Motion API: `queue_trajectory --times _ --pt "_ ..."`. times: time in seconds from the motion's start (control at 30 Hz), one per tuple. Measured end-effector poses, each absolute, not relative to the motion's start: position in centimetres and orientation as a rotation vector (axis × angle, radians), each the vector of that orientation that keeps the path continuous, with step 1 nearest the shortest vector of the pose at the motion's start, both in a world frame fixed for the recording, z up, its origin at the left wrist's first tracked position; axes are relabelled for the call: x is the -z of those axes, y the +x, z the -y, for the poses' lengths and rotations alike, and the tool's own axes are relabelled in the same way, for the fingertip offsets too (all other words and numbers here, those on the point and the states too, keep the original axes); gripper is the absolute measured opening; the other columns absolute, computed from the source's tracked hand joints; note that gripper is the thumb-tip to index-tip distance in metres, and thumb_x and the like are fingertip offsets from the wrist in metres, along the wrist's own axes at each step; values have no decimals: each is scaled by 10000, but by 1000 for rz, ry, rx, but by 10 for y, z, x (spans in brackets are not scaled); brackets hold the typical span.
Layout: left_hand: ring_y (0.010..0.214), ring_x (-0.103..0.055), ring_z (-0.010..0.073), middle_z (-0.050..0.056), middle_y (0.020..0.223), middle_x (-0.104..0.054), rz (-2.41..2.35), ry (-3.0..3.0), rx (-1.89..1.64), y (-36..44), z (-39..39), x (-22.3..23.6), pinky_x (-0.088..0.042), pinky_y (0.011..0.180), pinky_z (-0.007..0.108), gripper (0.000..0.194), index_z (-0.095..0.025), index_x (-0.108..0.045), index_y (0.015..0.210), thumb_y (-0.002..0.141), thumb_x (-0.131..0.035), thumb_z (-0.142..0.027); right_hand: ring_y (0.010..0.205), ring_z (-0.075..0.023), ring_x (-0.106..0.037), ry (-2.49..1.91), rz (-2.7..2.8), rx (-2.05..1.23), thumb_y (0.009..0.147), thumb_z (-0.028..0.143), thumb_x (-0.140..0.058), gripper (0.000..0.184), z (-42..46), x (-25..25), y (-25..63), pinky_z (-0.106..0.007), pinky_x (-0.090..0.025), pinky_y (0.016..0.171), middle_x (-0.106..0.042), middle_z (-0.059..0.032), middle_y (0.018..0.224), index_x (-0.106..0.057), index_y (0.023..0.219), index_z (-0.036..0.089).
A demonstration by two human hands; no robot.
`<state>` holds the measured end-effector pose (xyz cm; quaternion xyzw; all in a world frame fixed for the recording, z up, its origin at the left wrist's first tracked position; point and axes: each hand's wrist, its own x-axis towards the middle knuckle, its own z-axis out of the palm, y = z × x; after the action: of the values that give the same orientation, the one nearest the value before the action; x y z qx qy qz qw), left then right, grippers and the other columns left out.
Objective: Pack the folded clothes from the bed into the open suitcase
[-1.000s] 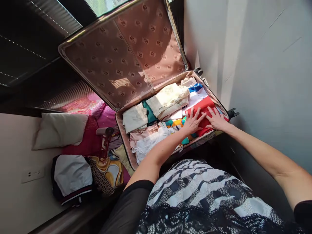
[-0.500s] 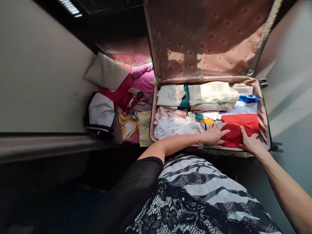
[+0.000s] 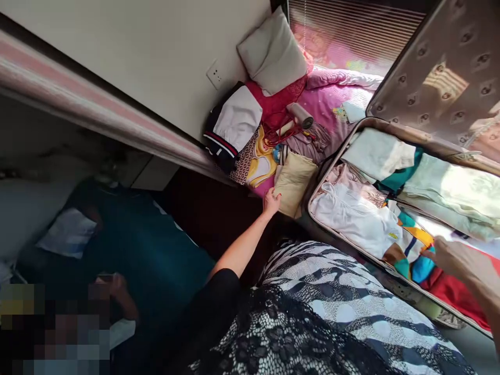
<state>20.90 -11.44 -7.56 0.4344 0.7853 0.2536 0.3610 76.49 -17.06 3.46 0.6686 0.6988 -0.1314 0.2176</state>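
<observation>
My left hand (image 3: 272, 201) is at the near corner of a beige folded garment (image 3: 295, 182), at the front of the clothes pile left of the suitcase. Its fingers are curled at the cloth's edge, with the thumb on the cloth. Over the open suitcase (image 3: 339, 233) hangs my right hand (image 3: 457, 258), slightly blurred, fingers stretched out and holding nothing. Below it lie a red garment (image 3: 449, 289) and a multicoloured one (image 3: 416, 234). White clothing (image 3: 351, 211), a pale folded garment (image 3: 378, 151) and a cream stack (image 3: 453, 182) also fill the case.
The raised suitcase lid (image 3: 441, 67) stands at the right. Beyond the pile are a black-and-white bag-like item (image 3: 236, 120), a grey cylinder (image 3: 302, 115), a cushion (image 3: 275, 52) and pink bedding (image 3: 332, 104). At lower left, a person lies on a dark green bed (image 3: 156, 250).
My view has swung left. My left hand has gone from the red garment in the suitcase to the beige garment on the pile. My right hand has lifted off the red garment.
</observation>
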Motion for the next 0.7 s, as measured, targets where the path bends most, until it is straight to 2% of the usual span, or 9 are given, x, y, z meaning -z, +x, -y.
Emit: queue_trajectory --times 0.03,0.1,0.17,0.27,0.37,0.47,0.57,0.63,0.7 --pt "1314 -712 313 215 1442 -695 -2087 1072 -568 199 108 88 -574 1147 445 488 -154 -689 1408 926 -763 -149 674 -425 -736 1773 -1987 366 927 503 -486 274 146 -43 732 -490 -513 540 -694 -170 707 -669 1047 338" --pt "1477 -605 356 239 1531 -639 -2108 1051 -419 191 95 109 -469 1263 485 617 -144 -634 1484 893 -810 -136 875 -412 -776 1592 -2179 317 1011 445 -454 368 96 -59 655 -469 -558 623 -774 -189 962 -642 1274 271" --pt "1532 -552 362 231 1583 -600 -2066 1065 -336 194 88 126 -406 1306 503 677 -163 -591 1530 896 -827 -152 1034 -365 -772 1469 -2366 247 1049 376 -494 480 47 -67 573 -419 -591 721 -761 -208 1238 -560 1495 210" --pt "1530 -536 361 214 1597 -581 -2089 1031 -315 203 88 138 -400 1294 508 673 -202 -578 1532 917 -853 -202 1205 -319 -705 1133 -2538 265 1028 197 -518 480 -18 -51 467 -377 -592 920 -708 -218 1370 -585 1501 150" --pt "1486 -544 408 258 1578 -569 -2144 1007 -350 206 94 142 -424 1242 511 688 -166 -601 1494 885 -918 -217 1393 -338 -609 990 -2522 278 1000 90 -454 587 -65 -6 399 -442 -572 1048 -573 -246 1611 -563 1576 132" --pt "1406 -583 421 278 1449 -630 -2122 1072 -333 204 98 141 -426 1207 502 596 -102 -652 1380 867 -942 -189 1601 -406 -408 905 -2531 267 972 79 -478 725 -91 45 369 -578 -520 1138 -370 -195 1803 -491 1687 197" --pt "1370 -587 388 228 1381 -654 -2087 1250 -206 206 102 142 -427 1221 516 408 -127 -691 1257 915 -899 -208 1631 -425 -336 752 -2613 233 989 110 -474 723 -104 85 362 -633 -457 1164 -390 -167 1798 -497 1701 235" --pt "1351 -589 352 195 1387 -647 -2004 1419 -131 214 109 142 -457 1208 501 276 -152 -695 1235 981 -797 -187 1572 -409 -389 655 -2683 198 1001 154 -485 670 -109 99 363 -613 -428 1161 -542 -181 1675 -544 1665 228" --pt "1312 -610 316 172 1375 -654 -1899 1514 -90 226 118 142 -497 1162 461 226 -175 -689 1259 1044 -638 -128 1442 -387 -480 593 -2719 166 1008 204 -510 551 -115 105 366 -561 -413 1136 -677 -207 1458 -661 1537 189"
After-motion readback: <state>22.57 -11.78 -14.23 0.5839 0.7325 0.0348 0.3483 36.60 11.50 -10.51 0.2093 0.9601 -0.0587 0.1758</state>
